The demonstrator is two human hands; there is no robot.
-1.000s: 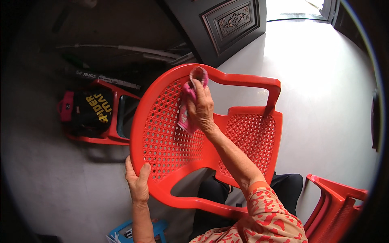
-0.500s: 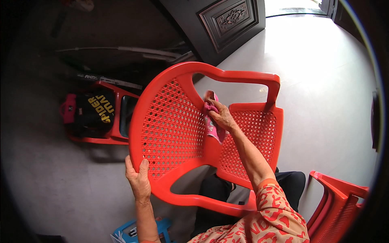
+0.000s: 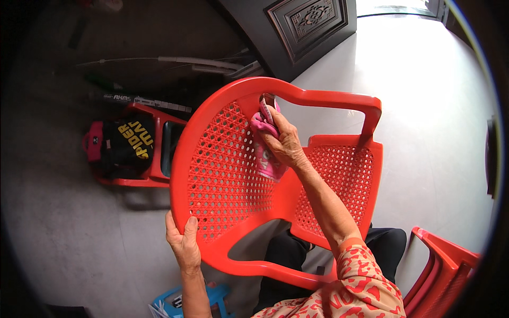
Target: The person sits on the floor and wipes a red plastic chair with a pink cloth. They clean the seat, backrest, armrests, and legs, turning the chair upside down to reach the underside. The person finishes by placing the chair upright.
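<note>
A red plastic armchair (image 3: 228,212) with a perforated backrest and seat lies tilted in front of me, its back toward the left. My left hand (image 3: 184,243) grips the outer rim of the backrest, thumb on the near face and fingers hidden behind the edge. In my right hand (image 3: 286,140) is a bunched pink cloth (image 3: 269,159) with pale markings. It presses against the inner face of the backrest, close to where the far armrest begins. Part of the cloth hangs down over the perforations.
Left, a second red chair (image 3: 158,143) carries a black bag (image 3: 127,144) with yellow lettering. A dark carved door (image 3: 313,26) stands at the back. More red chairs (image 3: 445,270) are at lower right; a blue plastic stool (image 3: 212,299) is at lower left.
My right hand and the cloth have moved up and slightly left along the backrest. The chair appears shifted a little to the right; my left hand keeps its hold on the rim.
</note>
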